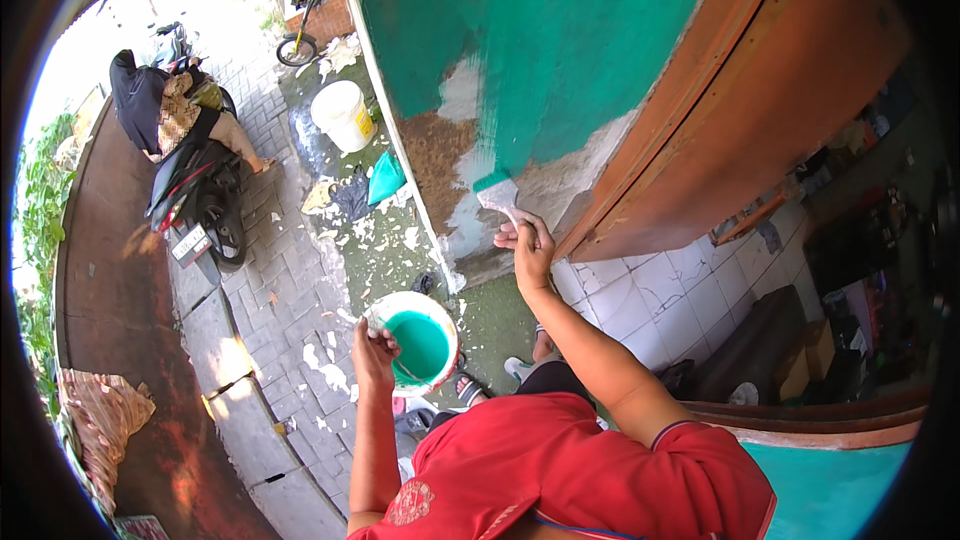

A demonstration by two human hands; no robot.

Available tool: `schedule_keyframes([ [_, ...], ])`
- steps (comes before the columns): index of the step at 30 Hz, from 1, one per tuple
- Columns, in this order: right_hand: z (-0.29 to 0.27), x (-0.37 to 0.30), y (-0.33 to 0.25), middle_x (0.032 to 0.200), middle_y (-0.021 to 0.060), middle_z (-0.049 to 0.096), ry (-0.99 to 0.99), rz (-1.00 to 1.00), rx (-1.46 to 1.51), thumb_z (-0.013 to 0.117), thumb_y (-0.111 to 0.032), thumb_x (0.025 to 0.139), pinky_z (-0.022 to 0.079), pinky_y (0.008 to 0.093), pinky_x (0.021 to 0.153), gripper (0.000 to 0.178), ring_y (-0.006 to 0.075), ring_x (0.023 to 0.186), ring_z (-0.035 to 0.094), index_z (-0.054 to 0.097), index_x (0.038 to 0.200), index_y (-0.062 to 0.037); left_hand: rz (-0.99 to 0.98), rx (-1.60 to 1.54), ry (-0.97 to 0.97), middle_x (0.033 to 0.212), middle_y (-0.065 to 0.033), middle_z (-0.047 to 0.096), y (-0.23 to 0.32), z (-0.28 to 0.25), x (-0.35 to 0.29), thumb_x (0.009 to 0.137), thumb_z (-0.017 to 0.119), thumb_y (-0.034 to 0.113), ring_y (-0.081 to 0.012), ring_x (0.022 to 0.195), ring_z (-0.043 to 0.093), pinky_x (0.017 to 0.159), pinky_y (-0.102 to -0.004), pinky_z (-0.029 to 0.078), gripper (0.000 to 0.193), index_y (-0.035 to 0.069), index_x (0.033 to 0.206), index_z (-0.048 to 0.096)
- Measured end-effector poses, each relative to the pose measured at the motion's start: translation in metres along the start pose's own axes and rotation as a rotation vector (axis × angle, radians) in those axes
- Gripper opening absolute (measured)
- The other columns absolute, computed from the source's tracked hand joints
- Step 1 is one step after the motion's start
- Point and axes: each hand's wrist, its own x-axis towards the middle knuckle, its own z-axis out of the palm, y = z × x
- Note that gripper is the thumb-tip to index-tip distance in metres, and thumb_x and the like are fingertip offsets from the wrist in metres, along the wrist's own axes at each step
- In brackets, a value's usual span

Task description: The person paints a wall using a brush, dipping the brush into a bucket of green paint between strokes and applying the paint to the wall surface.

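We clasp the paintbrush [499,196] in our right grip [531,246], bristles at the wall [560,50] just ahead, and the paint bucket [411,297] in our left grip [374,352], with green covering most wall beyond the right grip and unpainted patches [435,155] either side apparently remaining.

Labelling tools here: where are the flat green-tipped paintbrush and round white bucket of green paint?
Flat green-tipped paintbrush [497,196]: head view, pale middle.
Round white bucket [410,302]: head view, far inner wall.
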Motion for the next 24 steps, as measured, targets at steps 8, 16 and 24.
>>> schedule_keyframes([
  [8,0.058,0.023,-0.111,0.08,0.0143,0.063,-0.025,-0.045,-0.038,0.045,-0.01,0.094,0.056,0.0291,0.054,0.022,0.0192,0.061,0.065,0.058,0.107,0.0032,0.011,-0.03,0.017,0.069,-0.0031,0.053,0.001,-0.008,-0.005,0.095,0.051,0.039,-0.0145,0.059,0.048,0.054,-0.0286,0.038,0.031,0.015,0.078,0.042],
  [16,0.11,0.028,-0.25,0.085,0.0161,0.063,-0.153,-0.478,0.186,0.041,-0.007,0.093,0.057,0.0327,0.06,0.027,0.0224,0.064,0.065,0.057,0.108,0.0081,-0.012,-0.041,0.057,0.069,-0.0041,0.054,0.0,-0.02,-0.003,0.095,0.053,0.038,-0.0148,0.059,0.049,0.054,-0.0277,0.038,0.03,0.015,0.079,0.042],
  [24,0.077,0.016,-0.123,0.086,0.0123,0.063,-0.144,-0.391,0.075,0.041,-0.006,0.096,0.055,0.0307,0.062,0.026,0.0179,0.067,0.064,0.059,0.114,0.0019,0.002,-0.066,0.029,0.068,-0.0047,0.054,-0.008,-0.032,0.004,0.095,0.053,0.04,-0.0156,0.058,0.049,0.053,-0.0284,0.039,0.031,0.014,0.08,0.042],
])
